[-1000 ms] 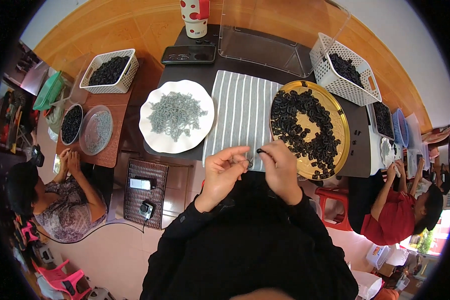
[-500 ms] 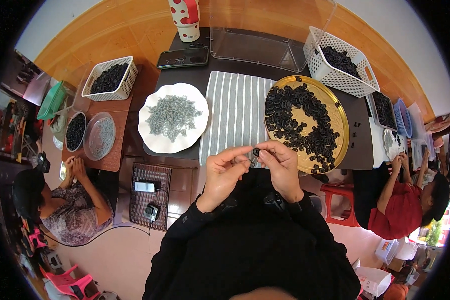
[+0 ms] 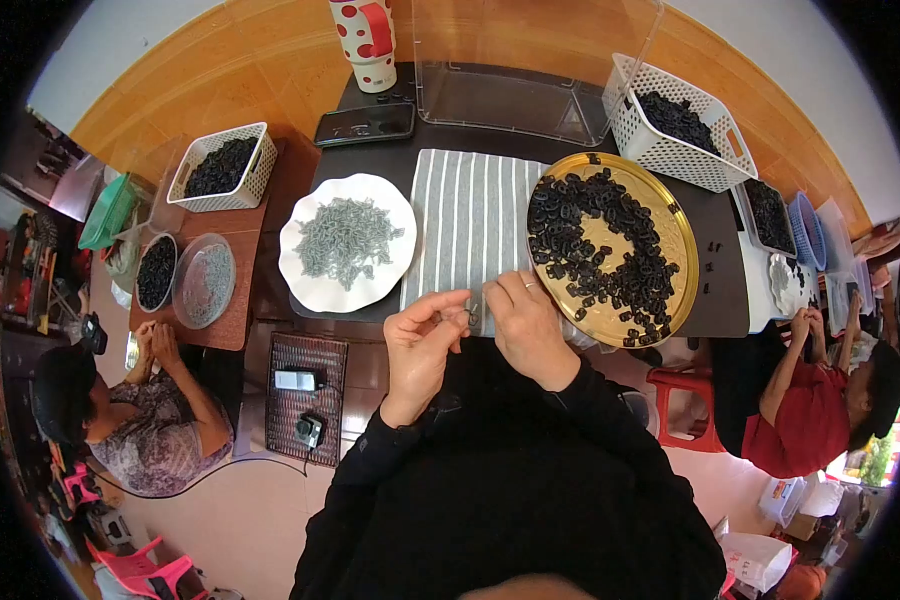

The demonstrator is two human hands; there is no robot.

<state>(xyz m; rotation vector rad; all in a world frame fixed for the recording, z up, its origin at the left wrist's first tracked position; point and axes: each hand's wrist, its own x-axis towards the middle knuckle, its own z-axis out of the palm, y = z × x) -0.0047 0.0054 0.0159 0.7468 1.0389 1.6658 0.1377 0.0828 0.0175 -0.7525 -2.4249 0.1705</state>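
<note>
Two stocks and one piece in work, head view. Our left hand (image 3: pixel 422 340) and right hand (image 3: pixel 528 325) meet at the near edge of the dark bench (image 3: pixel 715 290), over the grey-and-white striped cloth (image 3: pixel 470 225). Fingertips of both are pinched together on one small dark part (image 3: pixel 473 310).

Stock one: round gold metal tray (image 3: pixel 682 262) at right, well covered with small black plastic ring-like pieces (image 3: pixel 600 250). Stock two: white scalloped plate (image 3: pixel 310 290) at left, carrying a modest heap of small grey metal clips (image 3: pixel 345 238).

We judge the work well short of finished: both stocks remain large, and we see no pile of completed pieces.

Hard to make out: the pinched part's shape, and whether it is one piece or two. White lattice baskets (image 3: pixel 670 150) at the rim hold more dark pieces, bent by the lens.
</note>
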